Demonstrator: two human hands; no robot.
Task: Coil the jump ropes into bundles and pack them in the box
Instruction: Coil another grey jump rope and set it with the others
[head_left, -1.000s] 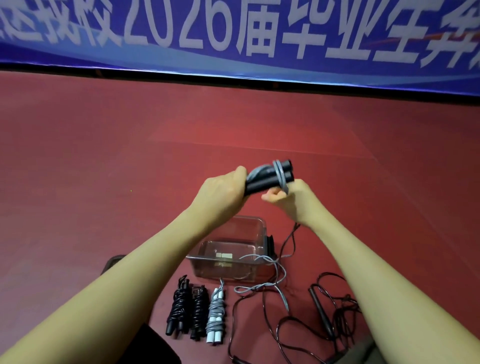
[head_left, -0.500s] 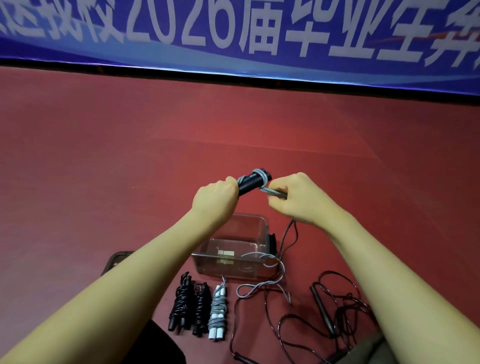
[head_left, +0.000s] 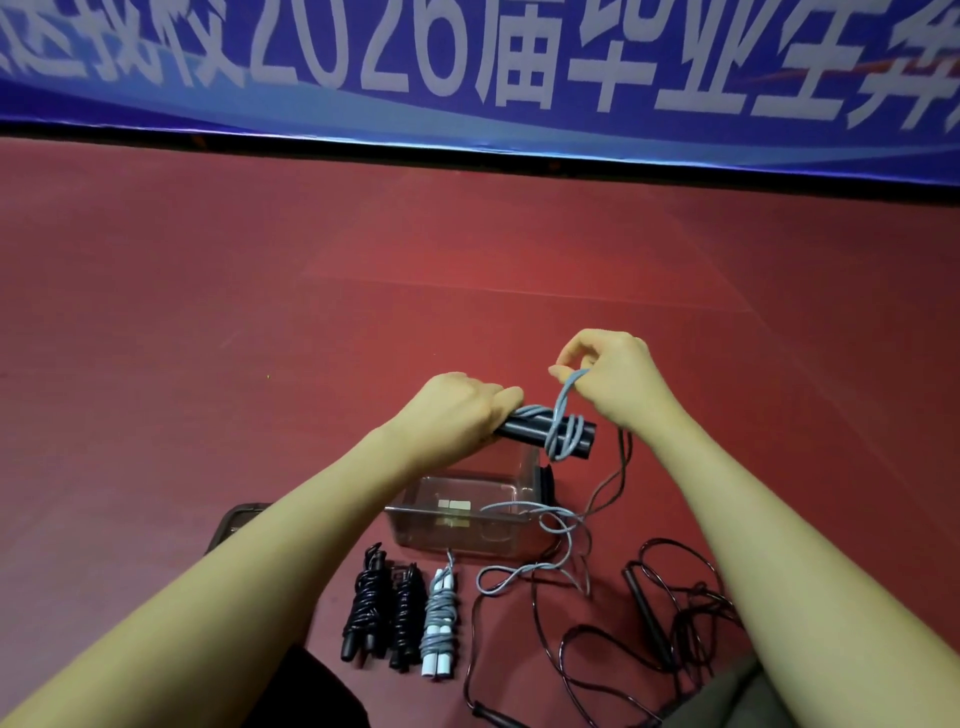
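Note:
My left hand grips two black handles held side by side above the clear plastic box. A grey rope is wound round the handles in a few turns. My right hand pinches this rope just above the handles and holds it taut. The rest of the grey rope hangs down and lies loose over the box's right corner and the floor. Three coiled bundles lie in front of the box: two black ones and a grey one with white handles.
A loose black jump rope sprawls on the red floor at the right, with another black rope trailing near the box. A dark lid or tray lies left of the box, partly behind my left arm. A blue banner runs along the back.
My right hand has gone round the handles, adding turns of grey rope, and now sits higher, above them. Both hands and the handles have shifted slightly right and down in view.

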